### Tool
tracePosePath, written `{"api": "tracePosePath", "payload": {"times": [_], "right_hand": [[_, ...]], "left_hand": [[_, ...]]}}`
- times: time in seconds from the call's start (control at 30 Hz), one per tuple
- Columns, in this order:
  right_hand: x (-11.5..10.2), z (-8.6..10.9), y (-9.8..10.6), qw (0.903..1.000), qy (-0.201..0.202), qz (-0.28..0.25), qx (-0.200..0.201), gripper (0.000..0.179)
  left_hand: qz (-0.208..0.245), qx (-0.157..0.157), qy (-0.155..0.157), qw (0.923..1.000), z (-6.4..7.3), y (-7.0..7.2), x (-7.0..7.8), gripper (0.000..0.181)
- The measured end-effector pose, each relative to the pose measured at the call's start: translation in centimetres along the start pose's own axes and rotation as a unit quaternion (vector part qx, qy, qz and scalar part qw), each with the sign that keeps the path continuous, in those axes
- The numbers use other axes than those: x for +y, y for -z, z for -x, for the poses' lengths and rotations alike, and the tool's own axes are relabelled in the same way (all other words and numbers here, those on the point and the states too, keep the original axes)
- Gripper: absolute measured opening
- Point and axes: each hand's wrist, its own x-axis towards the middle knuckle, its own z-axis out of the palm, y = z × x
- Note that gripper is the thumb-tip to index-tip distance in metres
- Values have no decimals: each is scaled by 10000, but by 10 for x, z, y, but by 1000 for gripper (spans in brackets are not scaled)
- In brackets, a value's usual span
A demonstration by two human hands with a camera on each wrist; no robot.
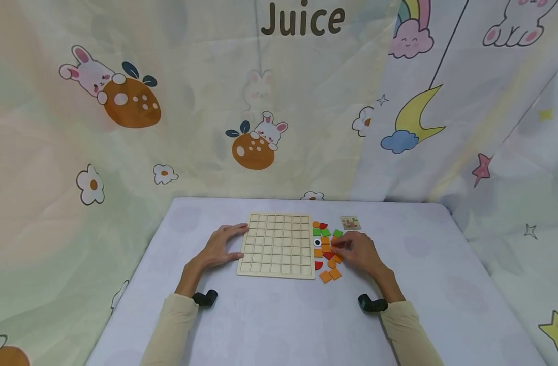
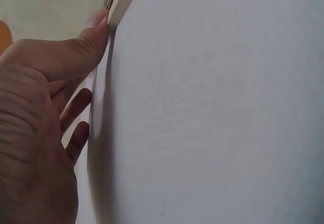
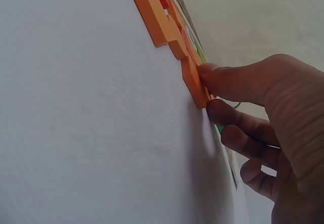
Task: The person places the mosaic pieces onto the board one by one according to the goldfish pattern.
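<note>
Beside the right edge of the wooden board (image 1: 275, 244), a cluster of small coloured pieces (image 1: 326, 248) lies on the bench (image 1: 279, 320), strung lengthwise along that edge. The right hand (image 1: 360, 251) is nearer to them, its thumb and fingers close together at the cluster's right side; whether they pinch a piece, I cannot tell. The left hand (image 1: 217, 248), spread wide, touches the board's left edge.

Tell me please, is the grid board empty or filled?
Empty: the grid board shows only bare squares, and loose coloured pieces lie beside it.
</note>
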Motion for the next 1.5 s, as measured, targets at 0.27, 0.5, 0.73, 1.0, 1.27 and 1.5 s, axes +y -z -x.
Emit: {"api": "tracePosePath", "payload": {"times": [0.27,0.5,0.73,1.0,1.27,1.5], "right_hand": [[-8,-1,5,9996,29,286,-43,20],[-15,-4,9,9988,-236,323,-275,26],[-14,-8,8,9978,-380,390,-382,26],[-17,-7,6,9991,-313,276,-35,23],[-34,-14,2,9975,202,-536,408,18],[-50,-26,-21,9886,833,-1158,481,10]], "left_hand": [[32,21,35,10000,-1,1,0,78],[24,98,5,9999,0,-1,-2,77],[148,72,-40,9999,-3,-3,-4,78],[90,293,-123,9995,0,-6,-7,77],[261,180,-9,9995,-1,-5,-8,80],[346,180,8,9992,0,-5,-6,81]]}}
